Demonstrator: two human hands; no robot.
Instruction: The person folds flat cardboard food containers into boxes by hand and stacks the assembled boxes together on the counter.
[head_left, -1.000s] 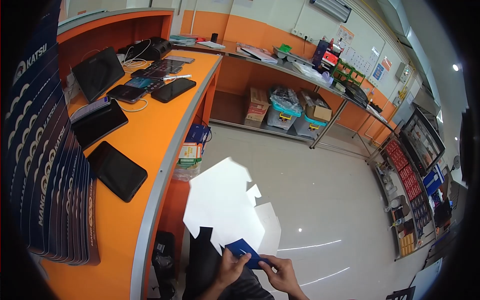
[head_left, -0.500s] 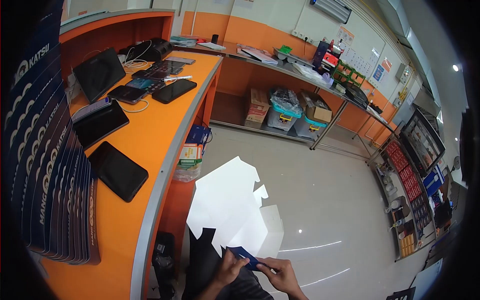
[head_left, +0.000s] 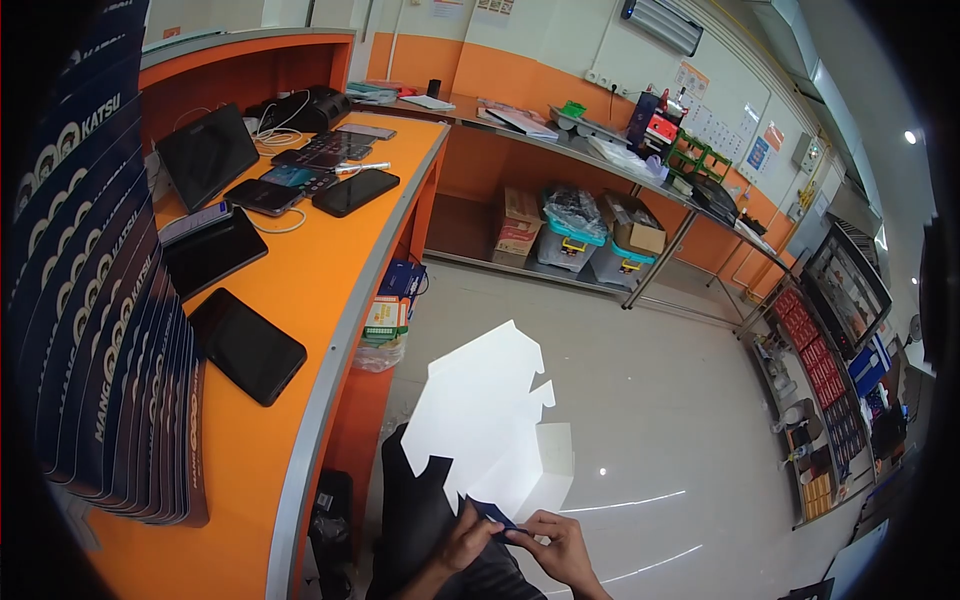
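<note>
A large white die-cut card sheet (head_left: 480, 420) lies over my lap, with notches and tabs along its edges and a dark blue folded part (head_left: 492, 512) at its near end. My left hand (head_left: 468, 538) pinches the left side of this blue part. Fingers of my right hand (head_left: 556, 545) are closed on its right corner. The two hands are close together, and the card spreads away from them. A tall nested stack of dark blue printed cartons (head_left: 110, 300) stands on the orange counter at the left.
On the orange counter (head_left: 290, 290) lie a black tablet (head_left: 248, 345), several phones and cables. Below a steel-framed table are a cardboard box (head_left: 518, 220) and lidded plastic tubs (head_left: 570, 245). A shelf (head_left: 815, 400) with red boxes stands at the right.
The white card has shifted slightly right and its outline has turned a little. Both hands remain on the blue part, now with fingers closer together. The view has moved slightly.
</note>
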